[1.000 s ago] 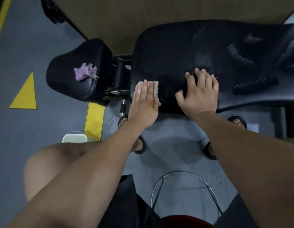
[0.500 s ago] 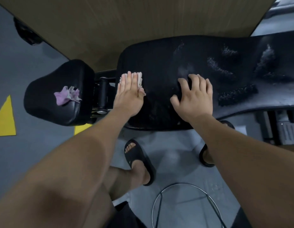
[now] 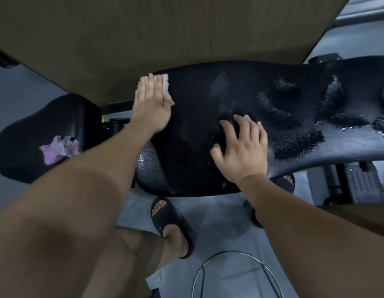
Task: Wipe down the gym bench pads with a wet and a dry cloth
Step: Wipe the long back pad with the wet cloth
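**Wipe at the far corner: slip and missed-patch risks**

Our left hand [image 3: 151, 106] lies flat, fingers straight and pressed together, pushing the pale cloth [image 3: 165, 81] onto the far left corner of the long bench pad [image 3: 186, 136]. Only the cloth's edges show past the fingertips. Our right hand [image 3: 242, 147] is spread, palm down on the pad's middle, holding nothing. We read it as a brace.

The purple cloth [image 3: 57, 147] sits crumpled on the small seat pad [image 3: 25, 130], well apart from both hands. We cannot tell which cloth is wet and which is dry.

Risks we see:
- The cloth is right at the pad edge, by the wooden panel [image 3: 143, 29]. It is held by flat pressure alone, with no pinch, so one push too far could drop it off the back.
- The beaded wet streaks [image 3: 298, 145] on the right end look untouched. They are easy to miss if the strokes stop at the brace hand.
- The brace palm is on a damp surface. It could skid, and it could smear the part already wiped.
- Picking up the wrong cloth would re-wet the pad.
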`<state>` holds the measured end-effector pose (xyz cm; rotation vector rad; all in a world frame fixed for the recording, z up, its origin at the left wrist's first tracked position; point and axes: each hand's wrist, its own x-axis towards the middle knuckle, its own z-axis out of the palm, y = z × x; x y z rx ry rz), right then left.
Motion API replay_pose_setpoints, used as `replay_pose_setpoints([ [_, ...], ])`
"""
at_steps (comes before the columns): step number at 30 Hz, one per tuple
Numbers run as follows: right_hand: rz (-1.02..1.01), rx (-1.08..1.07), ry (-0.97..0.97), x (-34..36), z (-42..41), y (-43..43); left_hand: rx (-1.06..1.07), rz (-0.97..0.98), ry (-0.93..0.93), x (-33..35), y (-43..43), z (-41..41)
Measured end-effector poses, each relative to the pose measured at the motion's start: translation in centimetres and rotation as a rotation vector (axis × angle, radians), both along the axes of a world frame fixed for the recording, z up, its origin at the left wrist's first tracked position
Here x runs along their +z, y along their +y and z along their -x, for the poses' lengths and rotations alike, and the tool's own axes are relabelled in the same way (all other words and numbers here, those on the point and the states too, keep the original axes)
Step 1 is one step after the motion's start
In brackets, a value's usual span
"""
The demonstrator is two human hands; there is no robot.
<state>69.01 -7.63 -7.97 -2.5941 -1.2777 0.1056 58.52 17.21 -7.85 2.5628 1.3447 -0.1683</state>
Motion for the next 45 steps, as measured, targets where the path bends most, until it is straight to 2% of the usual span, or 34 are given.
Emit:
replay_pose_setpoints([
  [6,-0.018,0.0,0.008,0.1,0.2,-0.2,0.031,-0.01,0.039,-0.7,-7.0,5.5],
  [10,-0.009,0.001,0.019,0.2,0.1,-0.1,0.26,0.097,-0.012,-0.4,-8.9,6.9],
  [15,0.005,0.004,0.011,-0.2,0.0,0.0,0.485,0.25,-0.158,0.1,-3.7,4.2],
  [21,-0.004,-0.023,-0.01,-0.6,-0.2,0.3,0.393,0.331,-0.306,0.2,4.1,1.0],
  [24,-0.026,-0.032,-0.03,-0.8,-0.2,0.4,0.363,0.555,-0.434,0.4,6.4,1.3],
  [27,-0.032,-0.034,-0.046,-0.7,-0.3,0.5,0.496,0.757,-0.548,0.3,8.0,0.7],
  [31,-0.049,-0.038,-0.058,-1.0,-0.2,0.7,0.442,0.693,-0.382,1.3,9.4,-3.6],
  [36,-0.063,-0.049,-0.066,-1.0,-0.1,0.7,0.196,0.525,-0.15,1.0,10.4,-5.3],
  [38,-0.053,-0.055,-0.068,-1.0,-0.1,0.7,0.176,0.513,-0.124,1.5,9.9,-5.1],
  [42,-0.05,-0.056,-0.063,-1.0,0.0,0.7,0.072,0.559,-0.187,1.7,10.3,-3.3],
  [45,-0.049,-0.057,-0.067,-1.0,-0.1,0.7,0.002,0.476,-0.165,1.3,10.9,-2.9],
])
